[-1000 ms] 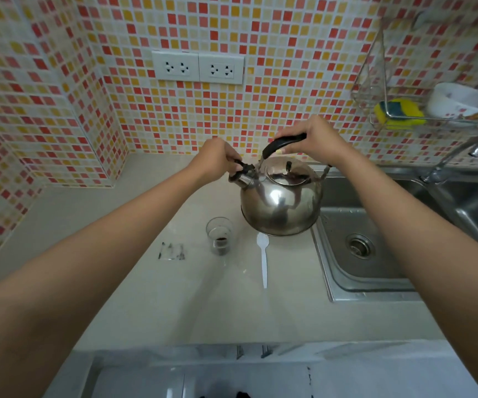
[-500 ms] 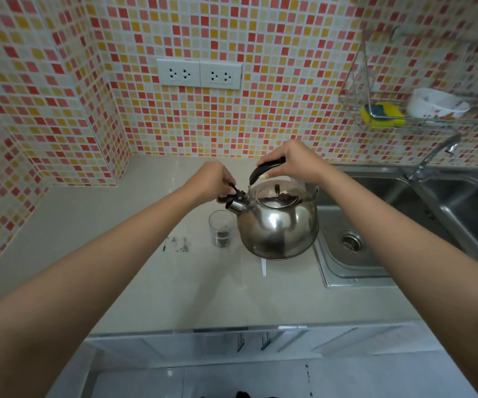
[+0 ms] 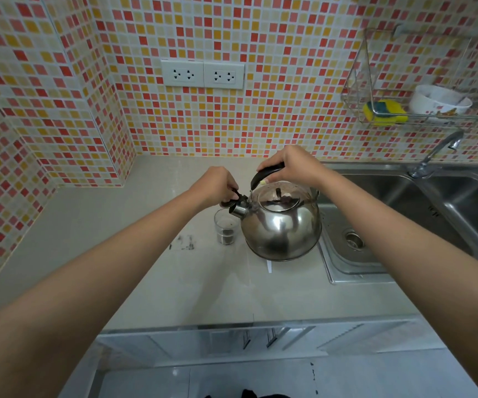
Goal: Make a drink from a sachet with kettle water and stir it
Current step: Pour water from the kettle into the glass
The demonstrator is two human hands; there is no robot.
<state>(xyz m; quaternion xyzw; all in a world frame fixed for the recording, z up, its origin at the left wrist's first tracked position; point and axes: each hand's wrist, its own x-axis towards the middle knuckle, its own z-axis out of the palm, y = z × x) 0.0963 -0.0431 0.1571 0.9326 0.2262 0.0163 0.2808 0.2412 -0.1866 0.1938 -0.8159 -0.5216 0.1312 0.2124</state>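
Observation:
A shiny steel kettle (image 3: 282,225) is held over the counter (image 3: 151,277), its spout just above a small clear glass (image 3: 226,228) with dark powder at the bottom. My right hand (image 3: 290,165) grips the kettle's black handle. My left hand (image 3: 217,185) pinches the black spout cap, holding it lifted. A torn sachet (image 3: 184,243) lies flat to the left of the glass. Only the tip of a white plastic spoon (image 3: 269,266) shows below the kettle; the rest is hidden.
A steel double sink (image 3: 398,214) with a tap (image 3: 435,152) lies right of the kettle. A wire rack (image 3: 381,81) on the tiled wall holds a yellow sponge and a white bowl. Two wall sockets (image 3: 202,73) sit above the counter. Cabinet doors run below the counter edge.
The kettle has moved left and toward the glass, so its spout now hangs over the rim and it covers most of the spoon. The camera view has pulled back.

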